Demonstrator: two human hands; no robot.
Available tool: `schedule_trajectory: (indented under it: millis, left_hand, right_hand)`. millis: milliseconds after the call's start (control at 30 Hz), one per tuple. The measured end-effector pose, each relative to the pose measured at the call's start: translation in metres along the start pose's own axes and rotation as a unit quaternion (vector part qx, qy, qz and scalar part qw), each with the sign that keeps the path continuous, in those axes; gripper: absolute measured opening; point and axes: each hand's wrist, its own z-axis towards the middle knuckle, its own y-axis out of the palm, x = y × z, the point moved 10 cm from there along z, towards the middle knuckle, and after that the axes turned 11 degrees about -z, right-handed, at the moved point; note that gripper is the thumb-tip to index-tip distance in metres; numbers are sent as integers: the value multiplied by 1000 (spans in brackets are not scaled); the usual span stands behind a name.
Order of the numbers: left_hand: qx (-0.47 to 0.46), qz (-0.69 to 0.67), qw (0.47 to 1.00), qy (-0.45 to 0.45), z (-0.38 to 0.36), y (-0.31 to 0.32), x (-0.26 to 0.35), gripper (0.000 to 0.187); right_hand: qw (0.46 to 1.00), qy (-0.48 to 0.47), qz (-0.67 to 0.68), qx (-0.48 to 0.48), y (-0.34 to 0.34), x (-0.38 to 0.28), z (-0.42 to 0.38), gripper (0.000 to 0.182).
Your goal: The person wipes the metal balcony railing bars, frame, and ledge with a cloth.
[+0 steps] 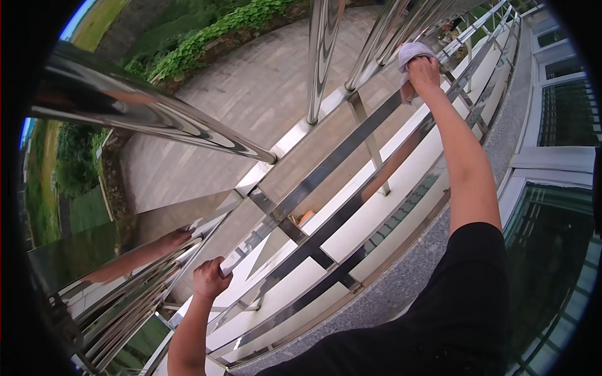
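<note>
My right hand (424, 73) is closed on a pale, bunched cloth (414, 51), out at the far end of my stretched arm. Part of the cloth hangs below my fingers, against the shiny metal railing (342, 149). At the lower left, my left hand (211, 278) wraps around a flat metal rail bar (238, 255). Its fingertips are partly hidden behind the bar.
Thick polished steel posts (188, 119) rise from the railing. A grey stone ledge (401, 285) and windows (542, 263) run along the right. Beyond the railing lie a paved yard (244, 81) far below and green plants (207, 44).
</note>
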Motion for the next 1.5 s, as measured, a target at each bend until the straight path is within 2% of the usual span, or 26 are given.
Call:
schedule_trajectory:
  millis: [33,133,167,267,300,400,433,533,567,667,833,1067,1100,1200,1300,1400,1433,1500]
  left_hand:
    - [0,2,1000,-2,1,-1,0,35]
    - [7,-4,1000,-1,0,-2,0,35]
    - [5,-7,1000,-5,1,-2,0,35]
    - [-2,-11,1000,-19,-1,-3,-2,34]
    - [-2,-11,1000,-24,-1,-3,-1,33]
    - [-8,-16,999,-36,1,-2,-3,32]
    - [-15,-17,999,-40,0,-1,-5,32]
    - [7,-18,999,-26,0,-4,-3,32]
    - [13,-5,1000,-18,0,-5,-2,32]
    - [3,-15,1000,-18,2,-4,0,31]
    - [17,-19,1000,-8,1,0,-3,34]
    - [16,-10,1000,-25,0,0,-8,35]
    - [16,-9,999,-28,0,0,-8,35]
    - [14,-5,999,-32,-5,2,-9,36]
    - [7,2,999,-43,-2,-1,-9,37]
    - [8,0,999,-45,-3,-2,-7,37]
    - [18,5,999,-37,-3,-1,-8,36]
    - [20,-7,999,-34,-3,2,-11,36]
  right_hand:
    - [1000,-6,18,9,-1,-2,-1,17]
    - [976,68,167,120,-8,-6,-31,16]
    - [946,116,257,156,-5,0,-42,22]
    - [852,184,437,222,2,17,-50,27]
    - [780,233,550,188,24,25,-48,29]
    - [850,203,446,193,5,27,-28,28]
    - [937,182,282,99,28,19,-12,25]
    - [958,193,149,-148,8,3,4,27]
    - [947,234,137,-173,10,4,4,26]
    - [965,221,61,-128,11,-8,-1,26]
    - [983,137,70,-101,-6,-27,-11,24]
    - [985,34,99,-138,-45,-75,-44,19]
    - [979,9,140,-147,-55,-83,-51,21]
    - [958,16,284,40,-66,-89,-61,24]
    - [991,-23,121,-56,-79,-105,-48,30]
    - [989,-69,55,-120,-51,-118,-42,31]
    - [983,-115,-10,-144,-66,-122,-47,31]
    - [981,-143,-64,-117,-79,-123,-50,30]
